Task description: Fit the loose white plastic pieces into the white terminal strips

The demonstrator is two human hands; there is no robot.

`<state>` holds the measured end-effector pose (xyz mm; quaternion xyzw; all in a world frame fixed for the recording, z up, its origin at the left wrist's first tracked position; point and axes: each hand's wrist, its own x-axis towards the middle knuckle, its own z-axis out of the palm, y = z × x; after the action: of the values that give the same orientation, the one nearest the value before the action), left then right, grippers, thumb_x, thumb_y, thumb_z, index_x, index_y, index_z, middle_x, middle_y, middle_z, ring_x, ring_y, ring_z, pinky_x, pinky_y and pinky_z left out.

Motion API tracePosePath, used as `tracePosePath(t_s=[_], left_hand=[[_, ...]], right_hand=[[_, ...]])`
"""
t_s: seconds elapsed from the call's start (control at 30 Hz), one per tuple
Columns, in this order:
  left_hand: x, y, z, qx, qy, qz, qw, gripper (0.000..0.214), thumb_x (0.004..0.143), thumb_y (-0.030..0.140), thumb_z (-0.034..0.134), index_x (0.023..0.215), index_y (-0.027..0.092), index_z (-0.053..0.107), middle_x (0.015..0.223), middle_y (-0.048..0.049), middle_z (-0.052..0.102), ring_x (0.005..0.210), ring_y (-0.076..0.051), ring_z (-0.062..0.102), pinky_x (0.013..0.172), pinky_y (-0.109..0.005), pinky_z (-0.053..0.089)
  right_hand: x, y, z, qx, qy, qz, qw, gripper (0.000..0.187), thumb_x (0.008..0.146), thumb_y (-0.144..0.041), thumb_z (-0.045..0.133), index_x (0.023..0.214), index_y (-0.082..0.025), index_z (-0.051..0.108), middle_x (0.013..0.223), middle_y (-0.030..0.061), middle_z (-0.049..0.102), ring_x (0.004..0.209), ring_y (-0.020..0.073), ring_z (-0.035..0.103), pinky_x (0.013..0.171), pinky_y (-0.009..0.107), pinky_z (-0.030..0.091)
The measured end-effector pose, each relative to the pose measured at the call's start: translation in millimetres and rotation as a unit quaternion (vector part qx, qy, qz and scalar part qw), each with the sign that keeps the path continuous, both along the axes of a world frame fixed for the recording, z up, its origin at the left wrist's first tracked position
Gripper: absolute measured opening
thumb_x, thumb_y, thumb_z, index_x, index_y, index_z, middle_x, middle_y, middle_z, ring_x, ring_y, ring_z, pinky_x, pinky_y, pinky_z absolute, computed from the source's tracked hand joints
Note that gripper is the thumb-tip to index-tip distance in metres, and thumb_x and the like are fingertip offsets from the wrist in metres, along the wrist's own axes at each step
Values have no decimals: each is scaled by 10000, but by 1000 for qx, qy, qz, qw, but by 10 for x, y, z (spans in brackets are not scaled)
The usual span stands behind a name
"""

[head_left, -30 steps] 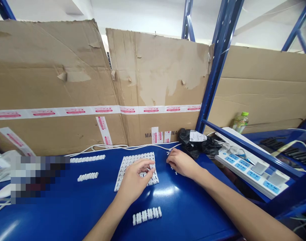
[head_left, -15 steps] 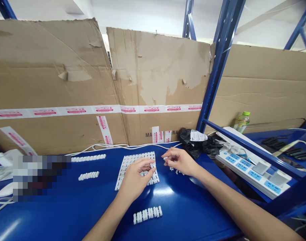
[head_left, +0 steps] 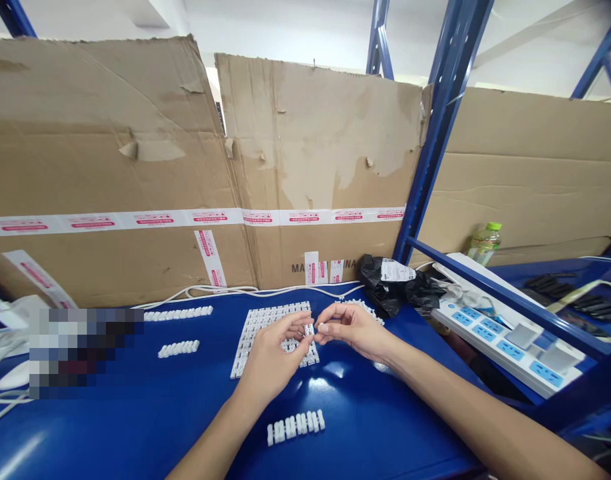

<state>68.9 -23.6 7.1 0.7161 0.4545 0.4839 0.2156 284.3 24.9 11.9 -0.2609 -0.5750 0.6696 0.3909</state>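
My left hand [head_left: 280, 347] is closed in a pinch on a small white plastic piece [head_left: 309, 329] with dark slots. My right hand [head_left: 353, 328] meets it from the right, thumb and forefinger pinched on a tiny white part [head_left: 317, 327], mostly hidden by the fingertips. Under and behind my left hand lies a flat grid of white slotted pieces [head_left: 265, 321], partly covered. Loose small white parts [head_left: 366, 309] are scattered behind my right hand. Closer to me, a short row of white plastic pieces [head_left: 296, 427] rests on the blue table.
Two more rows of white pieces [head_left: 178, 313] [head_left: 179, 349] lie at the left. A black plastic bag [head_left: 393, 283] sits by the blue post [head_left: 435, 133]. Power strips [head_left: 500, 343] run along the right. Cardboard [head_left: 315, 147] walls the back; cables and a blurred patch are at far left.
My right hand has moved left from beside the loose parts, bringing its tiny white part up against the piece in my left hand. My left hand has stayed nearly still.
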Motion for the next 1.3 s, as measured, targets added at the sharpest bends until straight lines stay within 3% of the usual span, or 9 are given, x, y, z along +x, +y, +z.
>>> tracePosePath(t_s=[0.27, 0.57, 0.73, 0.87, 1.0, 1.17, 1.3], left_hand=[[-1, -33, 8, 32, 11, -11, 999, 342, 911, 233, 707, 1251, 276, 726, 1087, -21, 841, 865, -199, 808, 845, -377, 692], [18, -56, 39, 24, 3, -12, 1000, 300, 905, 256, 747, 1204, 271, 744, 1071, -18, 844, 872, -206, 809, 865, -383, 688], [24, -40, 25, -13, -48, -21, 999, 293, 886, 268, 767, 1179, 261, 749, 1049, -29, 848, 880, -224, 821, 865, -403, 702], [23, -17, 31, -55, -87, -1, 995, 260, 863, 297, 796, 1116, 251, 761, 1000, -26, 850, 840, -226, 828, 827, -382, 714], [15, -3, 36, -70, -102, 21, 992, 332, 819, 304, 844, 1130, 251, 743, 988, -20, 845, 847, -221, 825, 833, -371, 714], [24, -27, 35, -70, -90, 22, 993, 341, 798, 311, 871, 1107, 242, 747, 964, -27, 848, 868, -239, 833, 821, -376, 722], [47, -61, 58, -60, -81, 5, 995, 308, 800, 314, 866, 1078, 242, 755, 951, -28, 856, 837, -251, 840, 801, -391, 730]], right_hand=[[-29, -1, -71, 25, -1, 7, 1000, 272, 794, -378, 922, 947, -176, 824, 859, 49, 799, 827, 175, 752, 843, 330, 588], [-63, -42, -73, 4, -10, -5, 1000, 324, 759, -393, 945, 943, -164, 808, 813, 46, 800, 758, 161, 751, 792, 316, 603], [-100, -22, -104, 8, -4, -72, 997, 360, 683, -394, 989, 853, -166, 767, 737, 29, 781, 695, 170, 754, 703, 305, 626], [-50, 17, -65, 23, -3, -120, 993, 385, 723, -450, 957, 925, -156, 814, 877, 79, 812, 807, 208, 791, 857, 377, 653], [21, -7, 12, 92, -7, -115, 989, 387, 812, -497, 885, 1049, -197, 825, 1104, 103, 800, 984, 256, 796, 955, 442, 637], [-24, -102, 50, 216, -92, -152, 960, 251, 865, -453, 845, 970, -225, 837, 954, 69, 807, 847, 220, 756, 815, 377, 628], [-68, -139, 33, 319, -110, -141, 931, 172, 926, -410, 793, 943, -243, 832, 939, 61, 781, 859, 213, 735, 772, 343, 596]])
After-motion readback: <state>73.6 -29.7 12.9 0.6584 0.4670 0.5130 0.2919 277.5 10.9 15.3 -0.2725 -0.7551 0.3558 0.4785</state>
